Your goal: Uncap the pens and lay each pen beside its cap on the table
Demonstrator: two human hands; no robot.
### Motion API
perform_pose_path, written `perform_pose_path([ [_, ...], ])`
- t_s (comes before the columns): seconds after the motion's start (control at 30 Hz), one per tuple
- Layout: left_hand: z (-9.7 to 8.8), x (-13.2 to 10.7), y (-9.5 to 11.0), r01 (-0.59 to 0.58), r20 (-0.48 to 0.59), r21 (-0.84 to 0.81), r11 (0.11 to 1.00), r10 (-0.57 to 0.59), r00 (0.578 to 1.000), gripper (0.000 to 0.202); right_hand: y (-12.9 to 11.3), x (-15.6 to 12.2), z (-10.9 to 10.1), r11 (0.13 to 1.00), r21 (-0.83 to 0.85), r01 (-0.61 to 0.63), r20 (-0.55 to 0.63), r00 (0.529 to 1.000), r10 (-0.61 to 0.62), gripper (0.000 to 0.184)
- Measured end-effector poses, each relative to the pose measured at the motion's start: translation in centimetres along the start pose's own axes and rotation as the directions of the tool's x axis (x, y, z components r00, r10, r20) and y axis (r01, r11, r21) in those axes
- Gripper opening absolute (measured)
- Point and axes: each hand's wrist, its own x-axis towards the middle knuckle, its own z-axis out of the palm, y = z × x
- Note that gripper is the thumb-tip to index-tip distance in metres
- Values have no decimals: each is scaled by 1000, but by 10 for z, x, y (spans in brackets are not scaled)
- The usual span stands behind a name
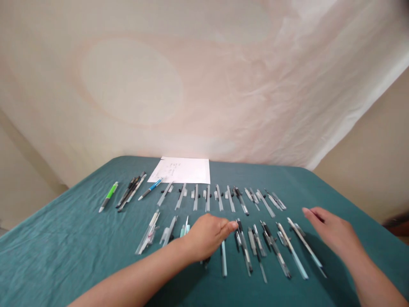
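Observation:
My left hand (209, 236) is over the near row of disassembled pens, and its thumb and fingers stretch to the right. It covers part of the row; nothing shows in its grasp. A pale blue pen barrel (224, 260) lies just below it, and a black and clear pen (244, 247) is by its fingertips. My right hand (335, 234) is at the right end of the row, thumb extended to the left, holding nothing visible. Nearest to it is a white and light blue pen (305, 242). Some of its fingers are hidden.
A far row of clear pen barrels (196, 198) with caps and small parts crosses the green tablecloth (79, 243). To the left lie a green pen (109, 196), a bunch of dark pens (131, 189) and a blue pen (151, 188). A written-on white paper (191, 170) lies behind.

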Motion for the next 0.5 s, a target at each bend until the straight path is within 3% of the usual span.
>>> perform_pose_path([
  [0.13, -2, 2, -3, -6, -96, 139, 990, 19, 995, 43, -10, 1, 4, 994, 102, -46, 92, 995, 37, 48],
  [0.2, -17, 5, -11, 65, -148, 214, 975, -33, 988, 41, -11, 2, 7, 989, 136, -53, 105, 994, 39, 49],
  [0.27, -43, 7, -27, 177, -227, 317, 932, -106, 968, 37, -9, 3, 10, 985, 155, -73, 117, 992, 55, 49],
  [0.33, -78, 4, -52, 329, -343, 429, 841, -185, 921, 31, -5, 5, 12, 982, 162, -97, 130, 989, 76, 48],
  [0.43, -127, -10, -100, 608, -520, 450, 654, -362, 774, 26, -1, 7, 15, 979, 175, -107, 125, 988, 86, 47],
  [0.5, -147, -23, -129, 676, -544, 434, 596, -424, 724, 24, 1, 8, 17, 977, 189, -99, 110, 991, 79, 46],
])
